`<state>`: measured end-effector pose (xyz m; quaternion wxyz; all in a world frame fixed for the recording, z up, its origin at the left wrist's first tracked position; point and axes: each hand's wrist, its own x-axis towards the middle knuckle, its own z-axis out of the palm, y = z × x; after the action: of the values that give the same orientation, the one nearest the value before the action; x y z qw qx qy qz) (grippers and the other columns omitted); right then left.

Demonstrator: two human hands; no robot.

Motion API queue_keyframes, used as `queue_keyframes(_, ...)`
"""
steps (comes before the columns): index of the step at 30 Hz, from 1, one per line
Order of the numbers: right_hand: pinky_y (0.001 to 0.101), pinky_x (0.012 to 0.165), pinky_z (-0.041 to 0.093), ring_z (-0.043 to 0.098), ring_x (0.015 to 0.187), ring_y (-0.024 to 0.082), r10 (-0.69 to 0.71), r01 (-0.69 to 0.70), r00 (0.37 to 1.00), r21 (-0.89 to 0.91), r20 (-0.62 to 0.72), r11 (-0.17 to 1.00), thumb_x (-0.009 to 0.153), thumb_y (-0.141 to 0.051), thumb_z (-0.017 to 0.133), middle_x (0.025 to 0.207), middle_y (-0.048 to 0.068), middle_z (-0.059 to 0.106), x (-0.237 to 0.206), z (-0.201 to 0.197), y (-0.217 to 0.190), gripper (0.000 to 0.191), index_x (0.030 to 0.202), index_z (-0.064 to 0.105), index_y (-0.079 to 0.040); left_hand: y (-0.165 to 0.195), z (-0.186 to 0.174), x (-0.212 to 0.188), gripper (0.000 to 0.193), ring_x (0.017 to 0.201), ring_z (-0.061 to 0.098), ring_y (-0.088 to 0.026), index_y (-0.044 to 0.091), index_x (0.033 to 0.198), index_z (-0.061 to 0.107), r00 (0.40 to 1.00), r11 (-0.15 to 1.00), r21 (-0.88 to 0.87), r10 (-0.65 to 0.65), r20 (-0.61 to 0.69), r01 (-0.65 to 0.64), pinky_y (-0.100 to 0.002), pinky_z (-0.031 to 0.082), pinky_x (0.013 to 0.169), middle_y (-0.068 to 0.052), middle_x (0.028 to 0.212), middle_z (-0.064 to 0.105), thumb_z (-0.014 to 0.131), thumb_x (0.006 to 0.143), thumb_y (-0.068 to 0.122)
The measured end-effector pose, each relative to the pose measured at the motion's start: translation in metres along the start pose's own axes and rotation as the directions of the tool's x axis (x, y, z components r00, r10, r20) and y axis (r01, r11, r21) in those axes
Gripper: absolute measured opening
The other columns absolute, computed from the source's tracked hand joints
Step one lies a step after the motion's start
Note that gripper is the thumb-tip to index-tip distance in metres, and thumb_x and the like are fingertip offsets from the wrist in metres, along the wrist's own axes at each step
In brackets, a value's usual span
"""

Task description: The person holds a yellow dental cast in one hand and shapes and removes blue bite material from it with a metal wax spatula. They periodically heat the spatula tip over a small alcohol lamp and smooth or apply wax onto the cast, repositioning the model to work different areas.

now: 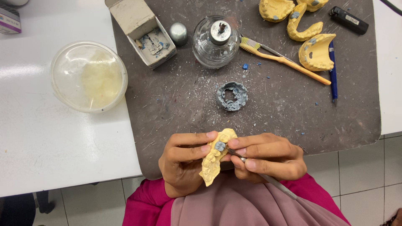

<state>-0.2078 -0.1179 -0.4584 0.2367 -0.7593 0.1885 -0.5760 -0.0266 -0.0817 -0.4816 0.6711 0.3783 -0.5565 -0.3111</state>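
Note:
My left hand (183,161) grips a yellow plaster cast of a row of teeth (212,162) near the front edge of the dark mat (268,113). One tooth on the cast carries a grey-blue wax cap (220,145). My right hand (268,157) pinches a thin metal carving tool (268,179), its tip resting against that wax cap. The tool's handle runs back toward my body over pink sleeves.
On the mat lie a grey wax ring (231,96), a glass spirit burner (216,42), a toothbrush (280,58), more yellow casts (316,52), a blue pen (333,75), a lighter (348,19) and an open box of wax pieces (146,35). A clear lidded bowl (88,76) sits on the white table.

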Motion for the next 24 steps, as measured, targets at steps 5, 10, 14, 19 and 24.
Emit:
queue_keyframes(5, 0.0319, 0.079, 0.072, 0.077, 0.099, 0.030, -0.026, 0.026, 1.000, 0.008, -0.002, 1.000, 0.077, 0.008, 0.088, 0.101, 0.009, 0.065, 0.000, 0.012, -0.001, 0.039, 0.104, 0.063, -0.004, 0.002, -0.014, -0.003, 0.045, 0.103, 0.077, -0.019, 0.007, 0.110, 0.058, 1.000, 0.999, 0.041, 0.007, 0.016, -0.007, -0.025, 0.067, 0.084, -0.014, 0.117, 0.069, 0.092, 0.081, 0.007)
queue_keyframes(10, 0.0324, 0.081, 0.072, 0.077, 0.099, 0.029, -0.019, 0.019, 1.000, -0.011, -0.010, 1.000, 0.078, 0.009, 0.087, 0.101, 0.009, 0.065, 0.001, 0.015, -0.002, 0.037, 0.104, 0.063, -0.005, 0.002, -0.012, -0.004, 0.044, 0.103, 0.077, -0.019, 0.007, 0.109, 0.059, 1.000, 1.000, 0.018, -0.002, -0.012, 0.003, -0.026, 0.067, 0.085, -0.014, 0.117, 0.070, 0.092, 0.081, 0.007)
queue_keyframes(14, 0.0330, 0.082, 0.072, 0.077, 0.100, 0.029, -0.004, 0.004, 1.000, -0.032, 0.020, 0.999, 0.079, 0.008, 0.087, 0.101, 0.008, 0.065, 0.001, 0.015, -0.004, 0.037, 0.105, 0.063, -0.005, 0.003, -0.015, -0.003, 0.045, 0.101, 0.076, -0.018, 0.007, 0.109, 0.059, 1.000, 0.999, 0.037, 0.003, -0.007, -0.002, -0.024, 0.067, 0.083, -0.014, 0.117, 0.070, 0.093, 0.080, 0.008)
queue_keyframes(19, 0.0319, 0.080, 0.073, 0.075, 0.102, 0.033, 0.008, -0.008, 0.999, 0.007, 0.052, 1.000, 0.079, 0.012, 0.087, 0.103, 0.012, 0.063, 0.000, 0.014, -0.005, 0.041, 0.108, 0.062, -0.002, 0.001, -0.019, -0.004, 0.044, 0.103, 0.077, -0.019, 0.007, 0.112, 0.059, 1.000, 1.000, 0.022, 0.008, 0.013, -0.009, -0.023, 0.068, 0.082, -0.013, 0.118, 0.069, 0.092, 0.082, 0.007)
queue_keyframes(24, 0.0338, 0.078, 0.073, 0.075, 0.105, 0.033, -0.035, 0.033, 0.999, 0.044, 0.040, 0.998, 0.076, 0.011, 0.087, 0.104, 0.012, 0.065, -0.005, 0.020, 0.000, 0.042, 0.108, 0.063, -0.002, -0.001, -0.022, -0.010, 0.043, 0.101, 0.076, -0.018, 0.007, 0.111, 0.059, 1.000, 1.000, 0.019, 0.012, -0.015, -0.012, -0.025, 0.068, 0.084, -0.015, 0.117, 0.070, 0.091, 0.082, 0.006)
